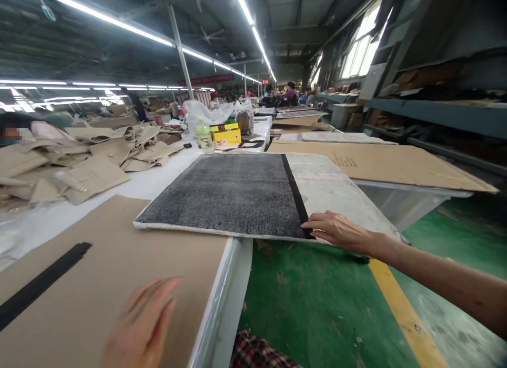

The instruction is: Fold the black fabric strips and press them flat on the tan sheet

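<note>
My right hand [336,230] reaches out to the near right corner of a dark grey textured sheet [225,194], its fingers closed at the end of a black strip [295,194]. That strip runs along the sheet's right side. Beneath them lies a pale, scuffed board [328,183] that juts past the table edge. My left hand [140,323], smeared by motion, hovers low over a tan sheet [130,273] with its fingers stretched out and nothing visible in them. Another stack of black strips [43,283] rests on the tan sheet at the left.
Tan fabric pieces [91,162] are heaped on the white table at the left, near a person. A yellow box [226,136] and a green-tinted bottle [204,137] stand behind the board. Large cardboard [396,159] covers a table at right. Green floor [309,304] lies below.
</note>
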